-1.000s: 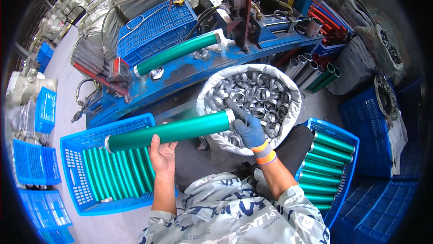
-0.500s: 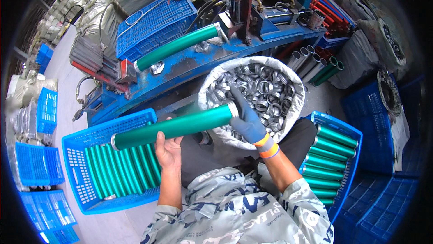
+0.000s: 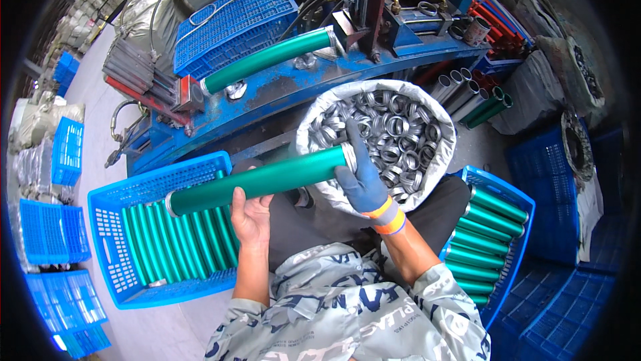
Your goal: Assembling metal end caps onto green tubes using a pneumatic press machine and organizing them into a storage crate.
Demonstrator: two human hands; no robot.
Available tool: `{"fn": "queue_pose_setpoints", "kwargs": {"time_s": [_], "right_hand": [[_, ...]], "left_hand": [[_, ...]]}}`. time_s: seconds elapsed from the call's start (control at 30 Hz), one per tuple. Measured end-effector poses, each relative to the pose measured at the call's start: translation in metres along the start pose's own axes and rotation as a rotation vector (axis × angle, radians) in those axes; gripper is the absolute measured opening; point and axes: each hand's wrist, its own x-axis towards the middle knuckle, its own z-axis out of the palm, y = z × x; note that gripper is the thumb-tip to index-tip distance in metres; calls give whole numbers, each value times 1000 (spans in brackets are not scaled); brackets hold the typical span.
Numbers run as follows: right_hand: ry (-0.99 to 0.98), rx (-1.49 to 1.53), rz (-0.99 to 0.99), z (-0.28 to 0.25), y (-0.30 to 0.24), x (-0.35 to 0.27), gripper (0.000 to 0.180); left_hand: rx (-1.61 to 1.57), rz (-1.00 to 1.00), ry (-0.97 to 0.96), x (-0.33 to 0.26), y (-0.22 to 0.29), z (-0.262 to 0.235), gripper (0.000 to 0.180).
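Note:
A green metal tube (image 3: pixel 280 174) lies slantwise across my lap, its right end higher. My bare left hand (image 3: pixel 252 213) supports it from below near the middle, fingers curled round its far side. Gloved in blue with an orange cuff, my right hand (image 3: pixel 364 177) grips the tube's right end, where a silver ring (image 3: pixel 348 157) sits. Just beyond that hand stands a white sack (image 3: pixel 308 117) full of loose silver rings (image 3: pixel 394 121). Below the tube's left part is a blue crate (image 3: pixel 107 244) holding a row of green tubes (image 3: pixel 177 244).
Another blue crate (image 3: pixel 524 244) of green tubes is at my right. Ahead runs a blue machine bench (image 3: pixel 280 104) with a green tube (image 3: pixel 267 61) clamped lengthwise. Bare and green tubes (image 3: pixel 461 87) stand beyond the sack; stacked blue crates (image 3: pixel 53 231) line the left.
My right hand has turned slightly against the tube's right end, its thumb now lying over the tube. The tube's right end has risen a little; my left hand has hardly moved.

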Motion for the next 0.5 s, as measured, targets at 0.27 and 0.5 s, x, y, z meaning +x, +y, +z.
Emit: {"fn": "queue_pose_setpoints", "kwargs": {"time_s": [0.27, 0.5], "right_hand": [[43, 244, 126, 6, 9, 2, 86], [32, 195, 124, 17, 18, 19, 85]], "left_hand": [[43, 11, 19, 0, -10, -1, 54], [-14, -22, 42, 12, -7, -3, 48]]}}
